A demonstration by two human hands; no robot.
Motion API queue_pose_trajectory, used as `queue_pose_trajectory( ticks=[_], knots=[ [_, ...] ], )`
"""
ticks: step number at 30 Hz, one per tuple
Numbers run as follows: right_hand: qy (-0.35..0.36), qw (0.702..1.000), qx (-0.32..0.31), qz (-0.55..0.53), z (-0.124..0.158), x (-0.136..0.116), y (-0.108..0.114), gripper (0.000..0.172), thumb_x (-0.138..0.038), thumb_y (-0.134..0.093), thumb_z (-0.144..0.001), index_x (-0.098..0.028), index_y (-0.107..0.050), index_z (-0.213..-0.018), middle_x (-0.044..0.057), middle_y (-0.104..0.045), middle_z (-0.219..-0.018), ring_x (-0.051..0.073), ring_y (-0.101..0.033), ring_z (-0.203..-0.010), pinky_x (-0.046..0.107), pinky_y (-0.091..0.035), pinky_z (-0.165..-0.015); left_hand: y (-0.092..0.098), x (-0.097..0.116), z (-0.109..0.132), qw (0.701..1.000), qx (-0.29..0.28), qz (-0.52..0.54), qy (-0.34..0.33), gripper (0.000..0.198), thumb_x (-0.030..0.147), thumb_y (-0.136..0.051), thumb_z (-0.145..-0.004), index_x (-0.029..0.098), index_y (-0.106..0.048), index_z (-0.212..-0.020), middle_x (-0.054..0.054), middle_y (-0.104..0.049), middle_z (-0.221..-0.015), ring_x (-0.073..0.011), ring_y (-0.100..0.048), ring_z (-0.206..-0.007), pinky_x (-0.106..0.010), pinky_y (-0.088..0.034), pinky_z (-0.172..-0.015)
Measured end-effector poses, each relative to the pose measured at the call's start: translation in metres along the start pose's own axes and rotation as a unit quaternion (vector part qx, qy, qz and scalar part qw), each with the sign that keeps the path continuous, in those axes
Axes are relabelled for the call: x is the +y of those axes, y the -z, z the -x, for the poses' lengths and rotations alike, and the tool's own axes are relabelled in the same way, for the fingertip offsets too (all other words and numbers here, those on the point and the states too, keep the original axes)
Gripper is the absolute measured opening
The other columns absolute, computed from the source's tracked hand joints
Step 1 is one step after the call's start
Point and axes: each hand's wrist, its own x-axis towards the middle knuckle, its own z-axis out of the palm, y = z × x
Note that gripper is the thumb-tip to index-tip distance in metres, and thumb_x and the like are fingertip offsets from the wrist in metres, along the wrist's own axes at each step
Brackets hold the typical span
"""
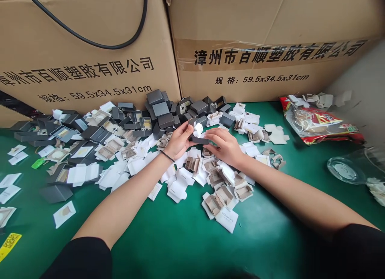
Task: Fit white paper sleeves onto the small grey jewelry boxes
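Observation:
Over the middle of the pile, both hands hold a small black jewellery-type box (201,141) with a white folded paper insert (197,129) showing from it. The fingers of my left hand (178,142) are closed round the box's left side, the thumb near the insert. My right hand (226,147) grips its right side, fingers bent over the edge. Part of the box is hidden behind the fingers. Below the hands lie white and grey-brown card inserts (192,165). Just behind them, black boxes (161,109) are heaped against the cartons.
Two large cardboard cartons (270,22) stand along the back of the green table (168,247), with a black cable (114,46) hanging before the left one. At right are a red plastic snack bag (321,122) and a clear container (345,170). A yellow label (10,245) lies at left.

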Motion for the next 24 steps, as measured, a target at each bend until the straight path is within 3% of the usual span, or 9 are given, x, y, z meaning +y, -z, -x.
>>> queue_pose_trajectory(
  ticks=[4,12,18,24],
  knots=[
    [-0.010,1.000,0.010,0.003,0.001,-0.002,0.000,0.016,-0.027,-0.055,-0.087,-0.022,-0.055,-0.102,0.008,-0.067,-0.100,0.022,-0.061,-0.093,0.040,-0.047,-0.084,0.000,0.001,0.001,1.000,-0.002,0.000,-0.011,0.027,0.037,-0.068,-0.075,0.018,-0.059,-0.091,0.002,-0.053,-0.081,-0.0100,-0.054,-0.079,-0.036,-0.056,-0.076],
    [-0.047,0.998,-0.034,-0.040,0.000,-0.006,0.005,0.014,-0.033,-0.055,-0.086,-0.022,-0.055,-0.095,0.008,-0.066,-0.097,0.022,-0.059,-0.086,0.038,-0.045,-0.076,-0.005,0.004,0.005,0.999,0.009,-0.031,-0.011,0.055,0.039,-0.073,-0.069,0.023,-0.055,-0.118,-0.002,-0.058,-0.095,-0.0117,-0.055,-0.081,-0.027,-0.053,-0.071],
    [-0.197,0.972,0.024,-0.129,-0.002,-0.009,0.005,0.032,-0.044,-0.058,-0.080,-0.020,-0.050,-0.101,0.010,-0.058,-0.101,0.024,-0.055,-0.095,0.040,-0.048,-0.080,-0.010,0.005,0.011,0.996,-0.016,-0.091,-0.005,0.059,0.041,-0.075,-0.065,0.024,-0.052,-0.116,-0.005,-0.053,-0.109,-0.0140,-0.055,-0.088,-0.022,-0.050,-0.066],
    [-0.251,0.949,-0.039,-0.189,-0.002,-0.005,-0.001,0.033,-0.039,-0.063,-0.076,-0.022,-0.051,-0.102,0.007,-0.062,-0.102,0.023,-0.059,-0.094,0.040,-0.049,-0.082,-0.008,0.004,0.011,0.991,-0.038,-0.130,0.006,0.057,0.040,-0.075,-0.064,0.023,-0.051,-0.113,-0.006,-0.050,-0.112,-0.0156,-0.053,-0.093,-0.020,-0.047,-0.064]
  ],
)
